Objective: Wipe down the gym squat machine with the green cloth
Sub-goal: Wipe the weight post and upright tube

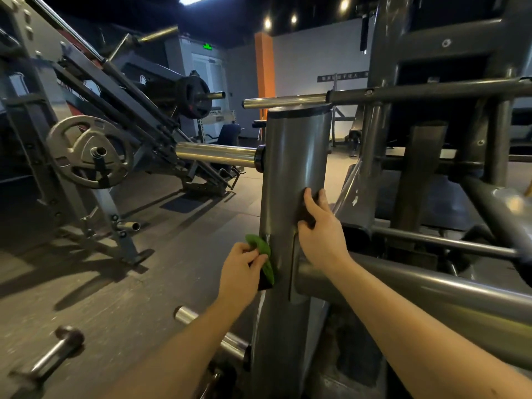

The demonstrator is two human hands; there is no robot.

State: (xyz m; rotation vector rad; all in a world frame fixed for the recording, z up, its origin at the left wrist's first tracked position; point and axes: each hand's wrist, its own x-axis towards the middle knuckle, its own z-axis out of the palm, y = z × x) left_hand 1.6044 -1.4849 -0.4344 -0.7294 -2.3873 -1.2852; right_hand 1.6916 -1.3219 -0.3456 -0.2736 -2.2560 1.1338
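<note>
Holding the green cloth (260, 252) in a pinch between the thumb and the curled fingers, the left hand (241, 267) presses it against the left edge of the thick grey post (296, 156) of the squat machine (383, 67), low on the post, just above the place where a fat grey tube (431, 292) joins it from the right. The cloth is folded into a small bunch, and a darker part of it hangs under the fingers. The right hand (320, 234) lies a little higher on the front of the same post, holding nothing; its palm rests on the metal, its fingers are spread and only slightly bent, and a dark reflection of them shows on the shiny surface. The two hands are near each other but do not touch. Both forearms are bare and reach in from the lower edge of the view. A chrome bar (216, 153) sticks out from the left side of the post, and a thinner chrome bar (285, 100) passes just over its top. On the left stands another machine with a grey weight plate (86, 152) on a peg, and farther back a black weight plate (192, 97) sits on a bar. Two short chrome pegs (184, 313) stick out near the foot of the post, above the dark floor (172, 226). An orange pillar (264, 67) stands by the back wall.
</note>
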